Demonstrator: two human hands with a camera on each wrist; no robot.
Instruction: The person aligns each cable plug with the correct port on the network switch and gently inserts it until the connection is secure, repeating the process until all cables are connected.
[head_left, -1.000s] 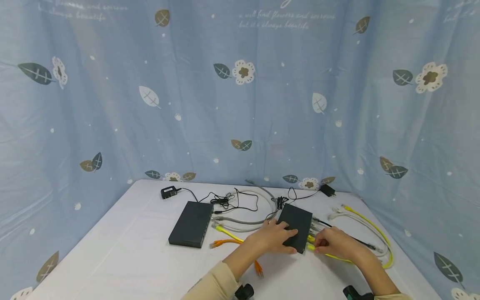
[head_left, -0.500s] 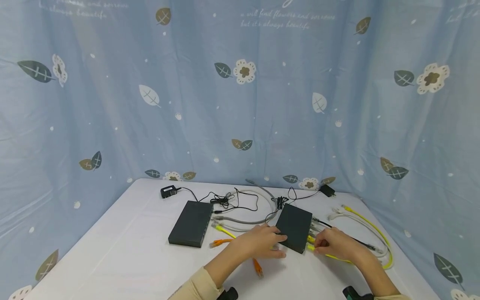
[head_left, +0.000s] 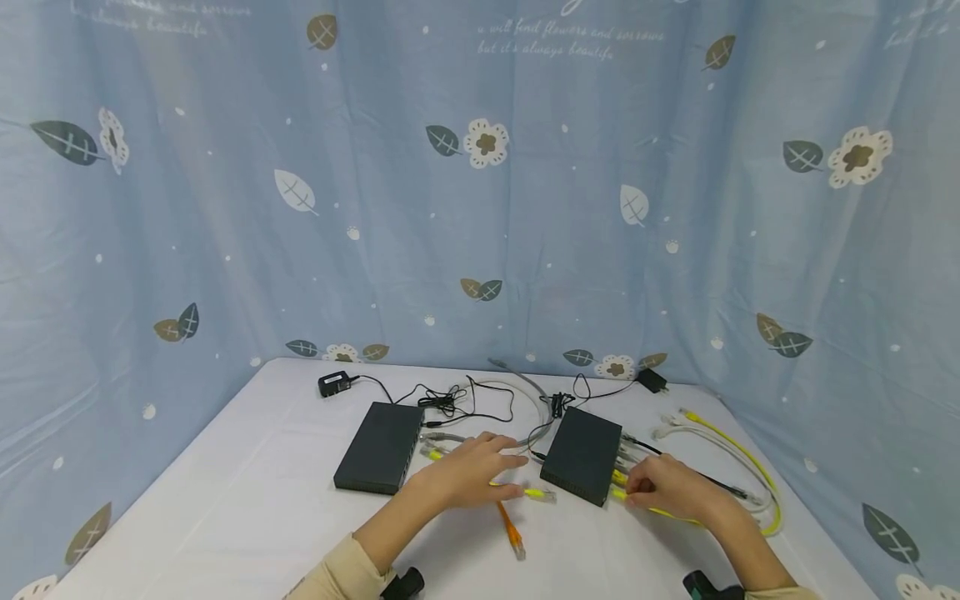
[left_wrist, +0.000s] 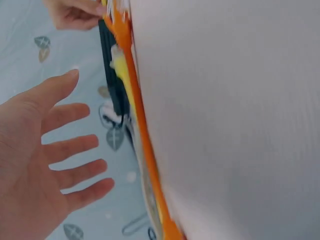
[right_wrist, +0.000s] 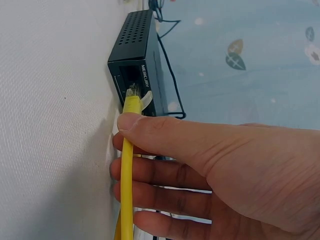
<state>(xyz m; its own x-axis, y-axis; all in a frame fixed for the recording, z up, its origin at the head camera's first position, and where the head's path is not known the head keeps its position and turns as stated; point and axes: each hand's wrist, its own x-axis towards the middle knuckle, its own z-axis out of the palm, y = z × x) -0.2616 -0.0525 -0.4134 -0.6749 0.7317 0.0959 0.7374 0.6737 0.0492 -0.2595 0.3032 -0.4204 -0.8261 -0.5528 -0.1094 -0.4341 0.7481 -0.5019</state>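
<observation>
My right hand [head_left: 667, 487] pinches a yellow Ethernet cable [right_wrist: 127, 190] between thumb and index finger, just behind its plug [right_wrist: 132, 100]. That clear plug sits at the mouth of a port on the right black network switch [head_left: 581, 454]; how deep it goes I cannot tell. "MERCURY" is printed beside the port in the right wrist view. My left hand [head_left: 472, 471] hovers between the two switches with fingers spread and holds nothing. Below it lie an orange Ethernet cable [head_left: 510, 529] and another yellow cable's plug [head_left: 538, 494], partly covered by the hand in the head view.
A second black network switch [head_left: 380, 448] lies to the left. Grey cables [head_left: 536, 433] curve between the switches. Black power adapters [head_left: 335, 383] with bundled cords are near the back edge. More white and yellow cables [head_left: 750, 458] loop at the right, by the other ports.
My left hand has come off the right switch and moved left, uncovering the switch's top and the loose yellow plug. My right hand stays at the port with the yellow cable.
</observation>
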